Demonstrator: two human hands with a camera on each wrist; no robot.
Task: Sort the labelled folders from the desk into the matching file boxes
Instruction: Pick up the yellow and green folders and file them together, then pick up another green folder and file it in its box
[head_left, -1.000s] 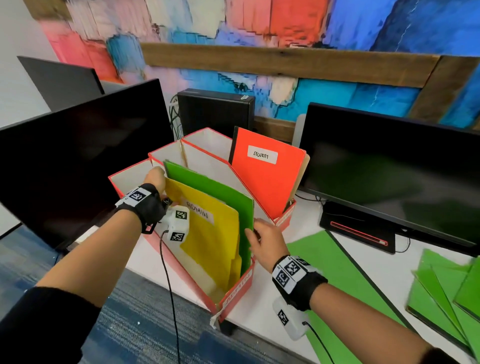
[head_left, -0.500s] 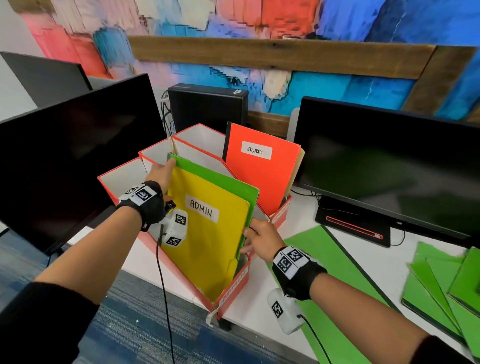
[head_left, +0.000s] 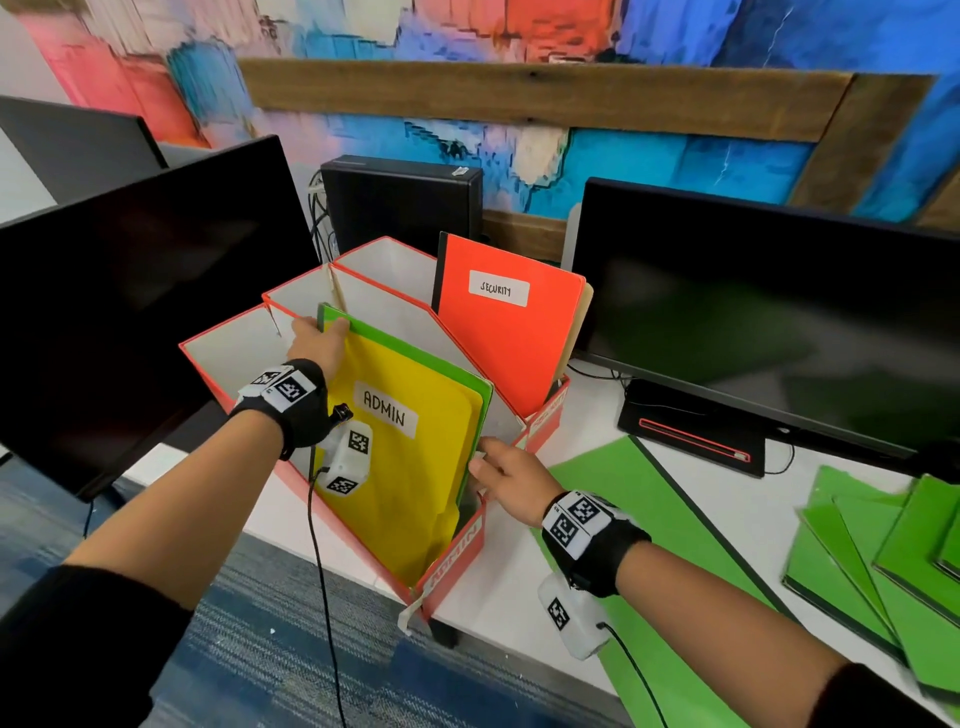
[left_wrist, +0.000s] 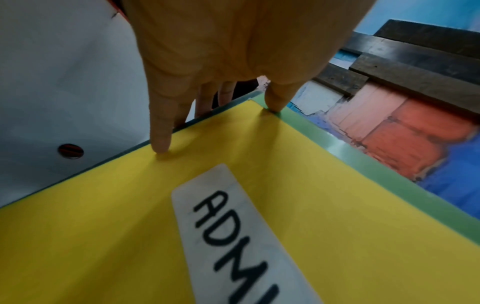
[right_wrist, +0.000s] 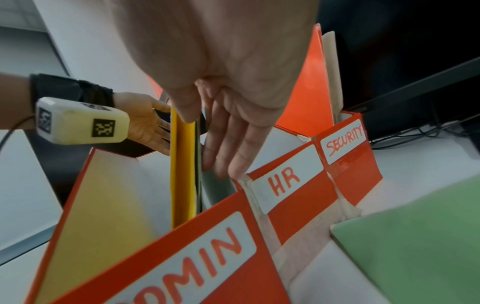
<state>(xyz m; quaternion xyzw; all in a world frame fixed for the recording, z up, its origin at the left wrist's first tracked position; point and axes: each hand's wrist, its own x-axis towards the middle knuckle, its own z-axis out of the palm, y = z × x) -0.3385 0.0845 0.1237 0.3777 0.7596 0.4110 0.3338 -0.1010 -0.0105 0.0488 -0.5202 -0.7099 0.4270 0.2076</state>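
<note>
Folders stand upright in the nearest red file box (head_left: 452, 558), the one marked ADMIN on its front: a yellow folder (head_left: 415, 478) with a white ADMIN label, and a green folder (head_left: 470, 382) just behind it, touching it. The top left corner of the pair is held by the left hand (head_left: 317, 340), with the thumb pressed on the green edge in front and the fingers (left_wrist: 161, 131) hooked over the side edge (seen best from the left wrist). The right hand (head_left: 511, 480) is placed at the right edge of the folders, fingers straight and relaxed, with the thumb against the yellow edge; nothing is gripped by it. An HR box (right_wrist: 291, 185) is set beside the ADMIN box, and an orange folder (head_left: 506, 338) labelled SECURITY is stood in the third box (right_wrist: 350, 148). More green folders (head_left: 883, 561) are spread on the white desk (head_left: 737, 499) to the right, below a dark monitor (head_left: 769, 312).
</note>
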